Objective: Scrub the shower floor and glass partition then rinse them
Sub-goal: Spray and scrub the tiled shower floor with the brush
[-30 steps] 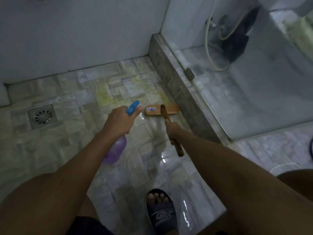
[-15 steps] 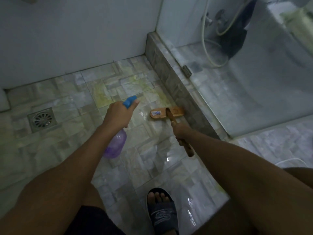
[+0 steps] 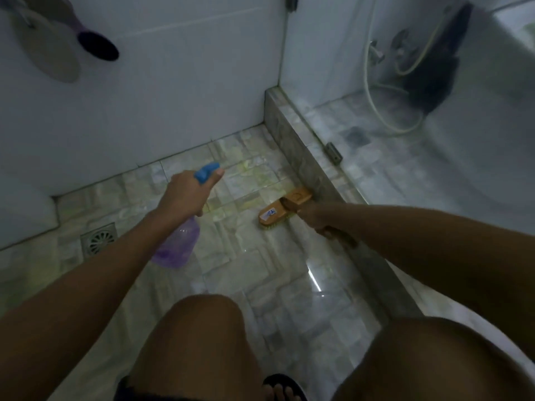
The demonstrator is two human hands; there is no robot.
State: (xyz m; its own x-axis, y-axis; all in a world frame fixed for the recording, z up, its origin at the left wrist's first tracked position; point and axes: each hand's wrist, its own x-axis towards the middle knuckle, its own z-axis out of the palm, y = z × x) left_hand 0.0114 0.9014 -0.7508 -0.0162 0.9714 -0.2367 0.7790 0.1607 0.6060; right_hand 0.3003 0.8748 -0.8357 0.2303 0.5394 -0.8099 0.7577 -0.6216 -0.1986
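Note:
My left hand (image 3: 185, 195) grips a purple spray bottle (image 3: 176, 244) by its blue trigger head (image 3: 206, 172), nozzle pointing toward the far wall. My right hand (image 3: 317, 219) holds the wooden handle of a scrub brush (image 3: 285, 205) whose bristles rest on the wet marble-tile floor (image 3: 254, 256), right beside the stone kerb (image 3: 292, 146). The glass partition (image 3: 434, 125) stands on that kerb at the right, and the shower floor behind it shows through the glass.
A square floor drain (image 3: 97, 240) lies left of the bottle. A white shower hose (image 3: 385, 111) and a dark hanging cloth (image 3: 431, 73) show behind the glass. A round object and a dark brush (image 3: 97, 44) hang on the white wall. My knees and a sandalled foot (image 3: 282, 387) fill the bottom.
The brush has slid forward and right up against the kerb. The view has tilted up, and my knees have come into the frame. The left hand still holds the bottle.

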